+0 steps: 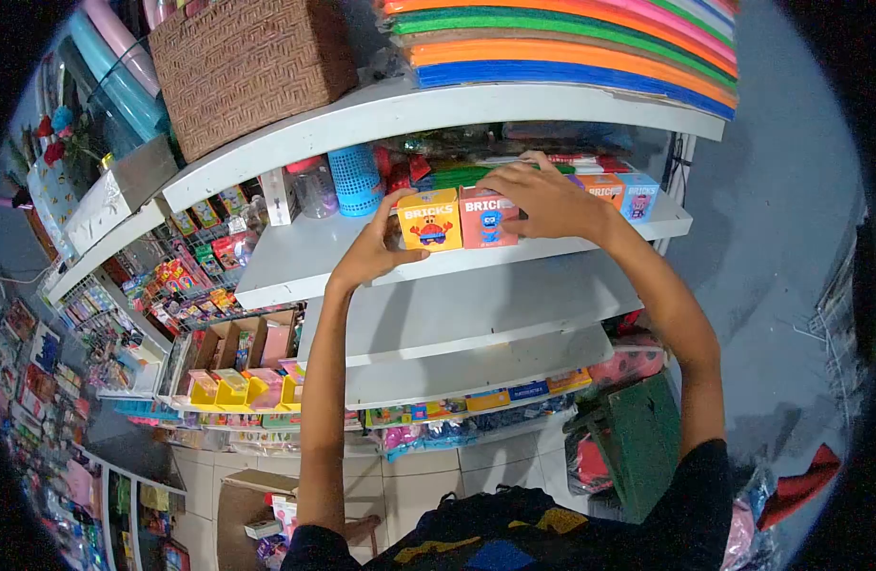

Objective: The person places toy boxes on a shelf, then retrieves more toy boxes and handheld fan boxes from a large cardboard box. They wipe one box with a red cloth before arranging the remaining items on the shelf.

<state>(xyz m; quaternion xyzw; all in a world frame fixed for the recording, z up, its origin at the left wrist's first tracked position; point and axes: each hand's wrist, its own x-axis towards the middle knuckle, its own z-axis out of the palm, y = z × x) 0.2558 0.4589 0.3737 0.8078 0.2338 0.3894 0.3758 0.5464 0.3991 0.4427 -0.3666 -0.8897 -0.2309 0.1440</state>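
Observation:
Two small toy-brick boxes stand side by side at the front of the white shelf. My left hand (pixel 373 249) grips the yellow bricks box (pixel 430 226) by its left side, thumb low on the front and fingers at the upper corner. My right hand (pixel 547 202) is closed over the pink bricks box (pixel 487 228), its fingers across the top and its thumb at the right edge. Right of that hand stand an orange bricks box (pixel 603 189) and a light blue bricks box (pixel 639 196), partly hidden by my hand and each other.
A blue perforated basket (pixel 356 181) and a clear jar (pixel 314 188) stand left on the same shelf (pixel 305 265). Above, the upper shelf's edge (pixel 457 110) carries a woven basket (pixel 247 71) and stacked coloured sheets (pixel 571 48). Lower shelves hold packaged goods.

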